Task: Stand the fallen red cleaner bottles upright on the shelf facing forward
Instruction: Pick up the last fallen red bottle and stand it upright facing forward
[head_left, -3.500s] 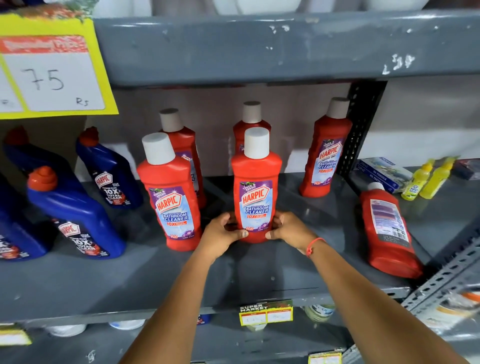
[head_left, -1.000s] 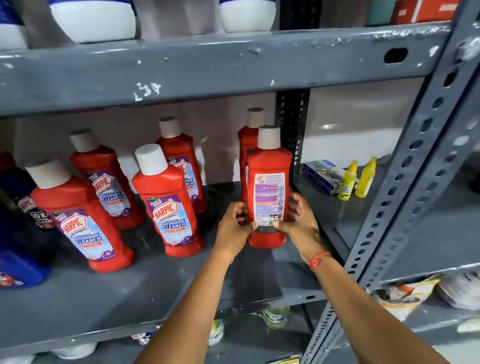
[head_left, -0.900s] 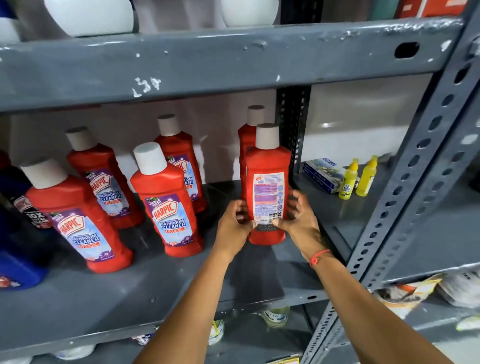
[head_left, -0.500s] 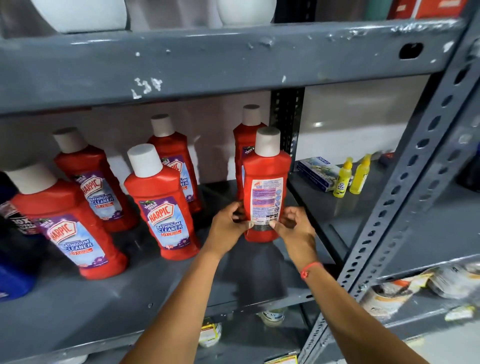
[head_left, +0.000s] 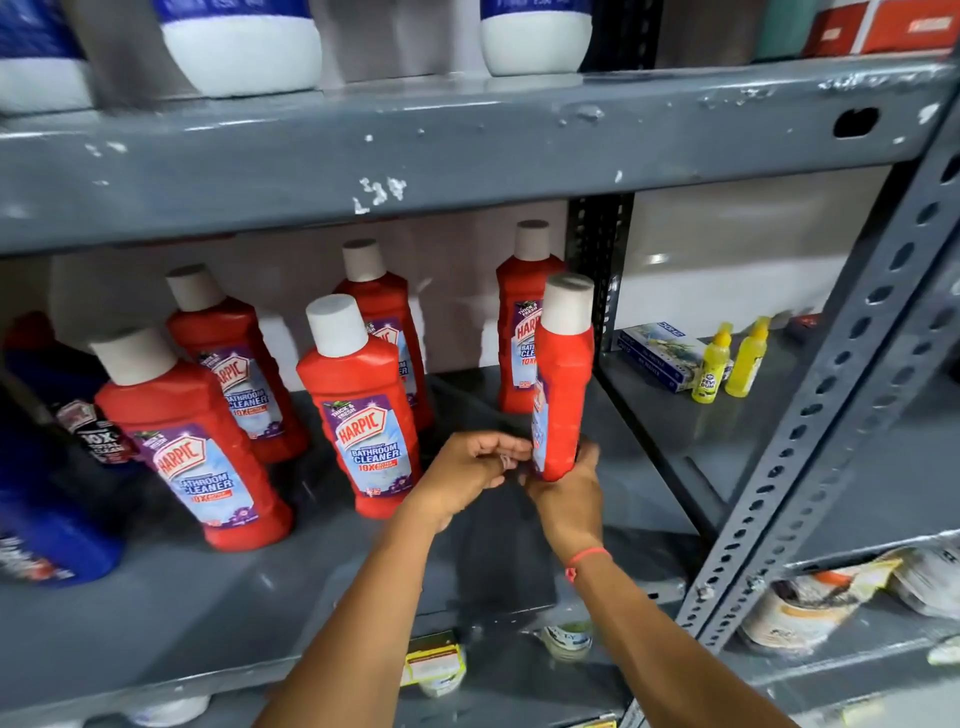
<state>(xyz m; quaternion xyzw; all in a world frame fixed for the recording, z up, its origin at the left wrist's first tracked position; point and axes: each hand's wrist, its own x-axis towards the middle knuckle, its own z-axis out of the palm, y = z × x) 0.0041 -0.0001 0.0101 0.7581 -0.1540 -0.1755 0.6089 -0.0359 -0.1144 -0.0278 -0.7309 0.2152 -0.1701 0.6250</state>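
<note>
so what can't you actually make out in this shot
- Head view: front label of the held red Harpic bottle, turned edge-on; only a sliver shows.
- Whether its base rests on the shelf: right hand covers it.
- Left hand fingertips: motion-blurred, so contact with the bottle is unclear.
- Blue bottles: cut off by the left edge, labels blurred.
- Small yellow bottles: print too small to read fully.

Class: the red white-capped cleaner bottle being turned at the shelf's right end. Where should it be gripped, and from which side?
Grip the red white-capped cleaner bottle low on its body, both hands coming from the front, one per side. It stands upright, edge-on, so a low grip probably lets it swivel label-forward.
</note>
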